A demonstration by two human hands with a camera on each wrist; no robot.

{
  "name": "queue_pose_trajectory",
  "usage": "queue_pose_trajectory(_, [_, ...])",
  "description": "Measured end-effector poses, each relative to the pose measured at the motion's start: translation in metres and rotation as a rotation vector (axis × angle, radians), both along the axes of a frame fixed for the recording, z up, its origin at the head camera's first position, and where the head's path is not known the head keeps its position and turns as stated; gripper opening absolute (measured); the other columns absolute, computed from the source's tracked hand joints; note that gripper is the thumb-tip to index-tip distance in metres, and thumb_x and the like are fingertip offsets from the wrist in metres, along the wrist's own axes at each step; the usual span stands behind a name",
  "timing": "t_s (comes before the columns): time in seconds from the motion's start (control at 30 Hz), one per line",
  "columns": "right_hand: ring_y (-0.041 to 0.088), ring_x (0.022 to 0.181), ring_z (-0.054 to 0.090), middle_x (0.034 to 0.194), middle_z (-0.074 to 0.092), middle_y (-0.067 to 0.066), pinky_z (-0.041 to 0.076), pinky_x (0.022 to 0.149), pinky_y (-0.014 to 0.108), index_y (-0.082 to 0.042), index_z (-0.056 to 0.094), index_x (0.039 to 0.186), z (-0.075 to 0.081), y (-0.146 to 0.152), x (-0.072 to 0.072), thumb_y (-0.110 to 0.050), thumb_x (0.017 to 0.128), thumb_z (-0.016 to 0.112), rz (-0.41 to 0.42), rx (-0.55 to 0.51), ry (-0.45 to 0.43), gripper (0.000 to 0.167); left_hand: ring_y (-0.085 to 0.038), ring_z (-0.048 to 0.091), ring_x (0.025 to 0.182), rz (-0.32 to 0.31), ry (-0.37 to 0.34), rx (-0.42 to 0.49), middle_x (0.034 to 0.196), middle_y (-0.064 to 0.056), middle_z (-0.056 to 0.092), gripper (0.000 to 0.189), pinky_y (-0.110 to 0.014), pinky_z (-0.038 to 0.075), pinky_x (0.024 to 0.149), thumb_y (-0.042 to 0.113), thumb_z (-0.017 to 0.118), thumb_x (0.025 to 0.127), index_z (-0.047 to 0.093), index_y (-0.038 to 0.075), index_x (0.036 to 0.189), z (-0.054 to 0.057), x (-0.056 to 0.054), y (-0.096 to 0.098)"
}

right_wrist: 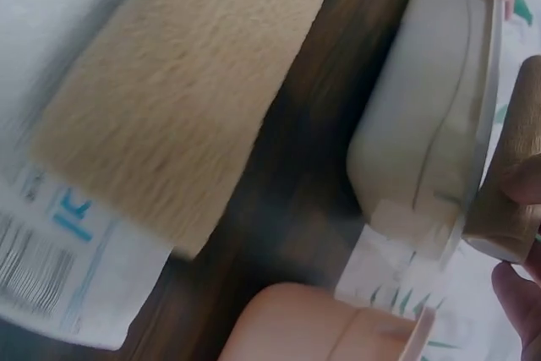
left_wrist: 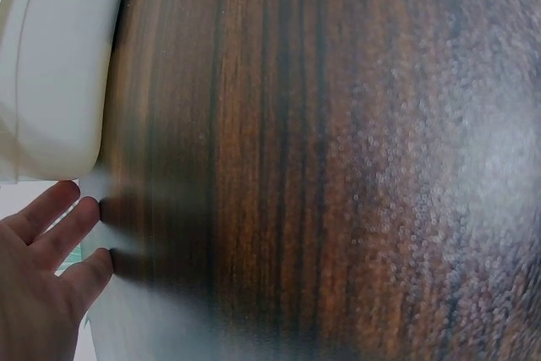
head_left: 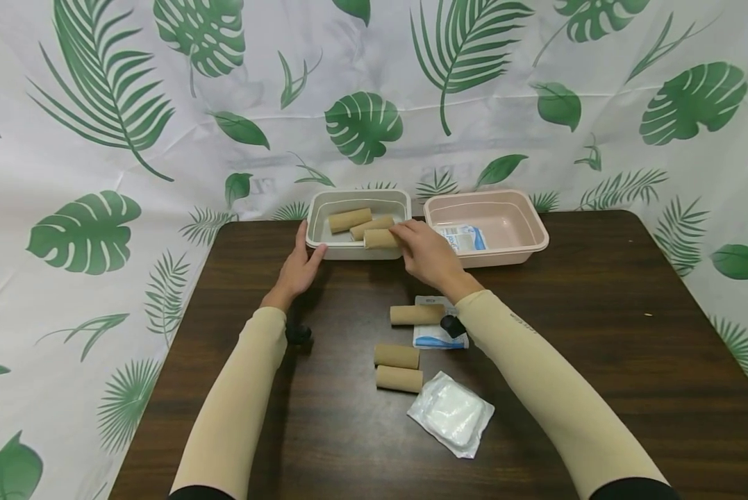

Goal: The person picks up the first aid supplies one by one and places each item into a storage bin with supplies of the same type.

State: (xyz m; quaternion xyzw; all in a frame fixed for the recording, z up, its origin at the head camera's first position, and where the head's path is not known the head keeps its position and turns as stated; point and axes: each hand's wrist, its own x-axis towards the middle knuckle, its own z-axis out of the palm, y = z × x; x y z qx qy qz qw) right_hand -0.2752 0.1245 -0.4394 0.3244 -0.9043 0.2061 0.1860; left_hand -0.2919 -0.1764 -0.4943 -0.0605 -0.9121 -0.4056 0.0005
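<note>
In the head view my right hand pinches one end of a brown cardboard tube above the front rim of a pale grey-white plastic bin. The right wrist view shows this held tube close to the bin's rim, with finger and thumb on it. Two more tubes lie inside the bin, one at the back and one partly behind the held tube. My left hand touches the bin's left front corner, thumb near the front rim; its fingers look extended in the left wrist view.
A pink bin on the right contains a blue-and-white packet. Nearer me, a tube lies over another packet. Two tubes, one behind and one in front, lie beside a clear-wrapped white pack. Patterned cloth hangs behind.
</note>
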Motion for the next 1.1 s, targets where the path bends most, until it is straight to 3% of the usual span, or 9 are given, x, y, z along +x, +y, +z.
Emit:
queue_pose_trajectory(0.3, [0.031,0.112,0.057,0.12,0.063,0.011,0.046,0.094,0.042,-0.006,0.064,0.127,-0.001,-0.018,-0.012,-0.002,0.094,0.058,-0.057,-0.035,-0.011,0.034,-0.041,0.037,0.137,0.0,-0.003,0.002,0.158,-0.018,0.025,0.076,-0.056,0.029,0.108,0.051,0.04,0.103,-0.007,0.028,0.158,0.002,0.001,0.0])
queue_pose_trajectory(0.53, [0.03,0.128,0.048,0.14,0.052,0.012,0.041,0.102,0.04,-0.008,0.061,0.132,-0.013,-0.023,-0.018,-0.006,0.096,0.06,-0.138,-0.051,-0.047,0.036,-0.042,0.037,0.136,-0.005,-0.006,-0.001,0.157,-0.02,0.026,0.075,-0.057,0.029,0.107,0.047,0.041,0.104,-0.006,0.025,0.158,0.004,0.003,0.001])
queue_pose_trajectory(0.63, [0.029,0.128,0.048,0.139,0.053,0.01,0.04,0.103,0.039,-0.007,0.062,0.131,-0.017,-0.021,-0.019,-0.007,0.096,0.06,-0.168,-0.056,-0.054,0.035,-0.042,0.037,0.136,-0.007,-0.004,-0.001,0.157,-0.02,0.026,0.076,-0.056,0.029,0.108,0.049,0.041,0.103,-0.005,0.025,0.158,0.006,0.003,0.001])
queue_pose_trajectory(0.77, [0.028,0.124,0.053,0.132,0.059,0.009,0.041,0.102,0.038,-0.007,0.066,0.125,-0.018,-0.018,-0.019,-0.009,0.096,0.06,-0.171,-0.075,-0.067,0.03,-0.042,0.037,0.136,0.001,-0.005,-0.004,0.157,-0.02,0.026,0.076,-0.056,0.028,0.108,0.052,0.04,0.103,-0.006,0.027,0.158,0.007,0.002,0.002])
queue_pose_trajectory(0.97, [0.027,0.124,0.053,0.133,0.058,0.009,0.041,0.103,0.039,-0.006,0.067,0.125,-0.019,-0.012,-0.015,-0.01,0.098,0.059,-0.165,-0.072,-0.118,0.028,-0.042,0.035,0.137,0.005,-0.021,-0.015,0.158,-0.019,0.024,0.076,-0.056,0.028,0.108,0.053,0.038,0.102,-0.008,0.028,0.158,0.004,0.002,0.002])
queue_pose_trajectory(1.1, [0.027,0.125,0.052,0.135,0.056,0.01,0.04,0.103,0.04,-0.006,0.065,0.127,-0.017,-0.007,-0.007,-0.007,0.095,0.062,-0.168,-0.124,-0.148,0.032,-0.042,0.036,0.137,0.006,-0.019,-0.013,0.158,-0.019,0.025,0.076,-0.057,0.028,0.108,0.054,0.038,0.102,-0.008,0.029,0.158,0.002,0.001,0.002])
